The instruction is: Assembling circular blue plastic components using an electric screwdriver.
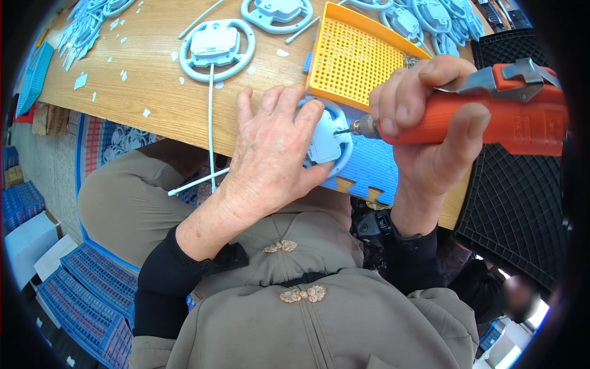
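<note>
RISK: bit slips off screw, gouges ring part [329,140] | CAUSE: tilted screwdriver [491,117] | GRIP: left hand [270,154] clamped on ring part; right hand [424,123] clamped on screwdriver | fingers beside bit.

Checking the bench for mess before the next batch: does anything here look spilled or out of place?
Yes. Small pale scraps lie scattered over the wooden table, left of a finished ring-shaped part, like trimmings left loose. Its cord hangs over the table edge. Nothing looks broken.
</note>
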{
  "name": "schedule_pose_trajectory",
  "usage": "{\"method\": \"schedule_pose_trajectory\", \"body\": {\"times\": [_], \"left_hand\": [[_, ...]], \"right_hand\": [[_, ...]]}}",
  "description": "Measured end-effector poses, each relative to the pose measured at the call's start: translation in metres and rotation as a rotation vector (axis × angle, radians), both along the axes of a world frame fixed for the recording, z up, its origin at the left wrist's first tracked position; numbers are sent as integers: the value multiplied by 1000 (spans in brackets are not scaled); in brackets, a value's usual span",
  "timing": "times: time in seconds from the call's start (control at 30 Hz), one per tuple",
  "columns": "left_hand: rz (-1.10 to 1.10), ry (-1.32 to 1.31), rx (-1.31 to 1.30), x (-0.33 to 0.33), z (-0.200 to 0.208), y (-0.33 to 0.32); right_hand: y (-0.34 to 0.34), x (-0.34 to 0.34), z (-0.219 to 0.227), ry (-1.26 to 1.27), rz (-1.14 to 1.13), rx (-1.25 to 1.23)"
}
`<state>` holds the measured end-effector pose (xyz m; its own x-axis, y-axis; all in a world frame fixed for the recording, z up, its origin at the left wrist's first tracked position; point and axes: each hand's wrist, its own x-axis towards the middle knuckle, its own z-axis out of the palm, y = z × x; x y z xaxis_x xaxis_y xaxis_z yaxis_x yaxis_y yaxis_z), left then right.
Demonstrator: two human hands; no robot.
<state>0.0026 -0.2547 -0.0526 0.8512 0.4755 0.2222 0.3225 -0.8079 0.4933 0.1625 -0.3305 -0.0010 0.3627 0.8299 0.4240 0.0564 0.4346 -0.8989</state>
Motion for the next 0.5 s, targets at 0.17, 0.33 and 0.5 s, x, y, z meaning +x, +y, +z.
{"method": "schedule_pose_trajectory", "body": {"times": [0.17,0.33,0.5], "left_hand": [[6,-3,-6,-1,-2,0],[8,-17,-19,0,-2,1],[3,-15,-57,-2,2,0]], "right_hand": [[-2,4,1,56,38,46],[0,6,-4,49,62,62],[-2,10,-6,69,50,18]]}}
